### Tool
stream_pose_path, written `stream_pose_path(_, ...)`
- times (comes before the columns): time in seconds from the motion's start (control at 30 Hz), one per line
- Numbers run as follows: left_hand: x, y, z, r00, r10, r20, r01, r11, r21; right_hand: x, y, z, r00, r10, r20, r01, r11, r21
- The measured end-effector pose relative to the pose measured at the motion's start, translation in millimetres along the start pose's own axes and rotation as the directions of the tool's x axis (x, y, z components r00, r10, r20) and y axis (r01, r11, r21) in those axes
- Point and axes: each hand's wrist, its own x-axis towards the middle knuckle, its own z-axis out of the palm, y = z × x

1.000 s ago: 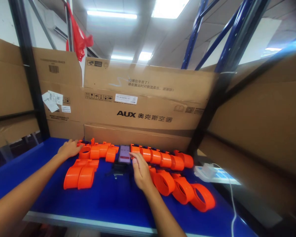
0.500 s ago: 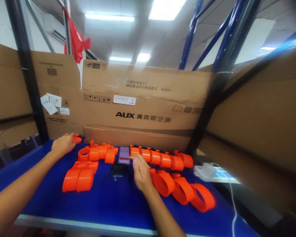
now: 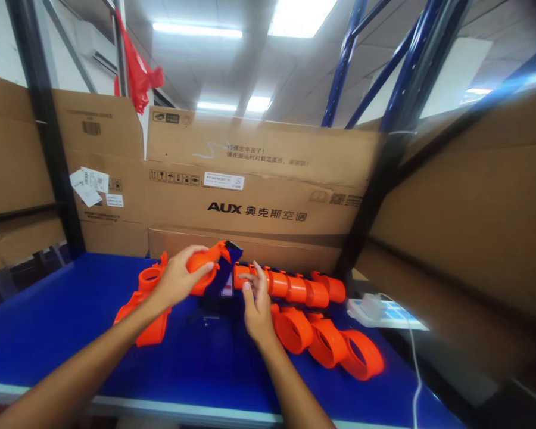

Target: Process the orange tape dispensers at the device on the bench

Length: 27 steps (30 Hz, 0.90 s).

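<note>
My left hand (image 3: pixel 178 277) is closed around an orange tape dispenser (image 3: pixel 217 253), raised over the middle of the table. From the dispenser's far end a dark blue flap-like part (image 3: pixel 223 274) hangs, partly covering the phone (image 3: pixel 228 286) behind it. My right hand (image 3: pixel 256 313) hovers beside the phone, its fingers apart and nothing in them. To its right, a row of orange dispensers (image 3: pixel 297 289) lies along the back, with several larger orange rings (image 3: pixel 328 344) in front. More orange pieces (image 3: pixel 150 333) lie left, partly hidden by my left forearm.
The blue tabletop (image 3: pixel 196 363) is backed by a large cardboard panel (image 3: pixel 259 190). A white power strip (image 3: pixel 384 313) with a plug and cable sits at the right edge. Dark rack posts (image 3: pixel 53 155) stand at the sides. A small dark object (image 3: pixel 211 319) lies before the phone.
My left hand has brought the orange dispenser from the far left to the middle, near the phone. My right hand has lifted its fingers off the phone and spread them.
</note>
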Motion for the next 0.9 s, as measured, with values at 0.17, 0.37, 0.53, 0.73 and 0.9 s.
stream_pose_path(0.17,-31.0,-16.4,42.9,0.994,0.065,0.082,-0.071,0.995,0.073,5.3,8.9,1.3,0.996,0.058,-0.071,-0.054,0.996,0.066)
stream_pose_path(0.37,-50.8,-23.9,54.2,0.969,0.073,0.238,-0.1,0.99,0.103,11.2,13.3,2.8,0.969,0.147,-0.199,-0.101,0.97,0.222)
stream_pose_path(0.53,-46.3,-39.5,57.0,0.976,-0.001,0.22,0.013,0.998,-0.054,12.0,5.5,0.8,0.957,0.245,-0.153,-0.195,0.938,0.285)
stream_pose_path(0.73,-39.6,-67.3,67.1,0.978,-0.09,0.189,0.152,0.925,-0.349,8.8,0.8,8.1,0.962,0.258,0.089,-0.273,0.897,0.347)
stream_pose_path(0.9,-46.1,-76.9,66.8,0.972,-0.168,0.165,0.227,0.86,-0.457,7.3,3.1,12.9,0.956,0.24,0.168,-0.289,0.874,0.39)
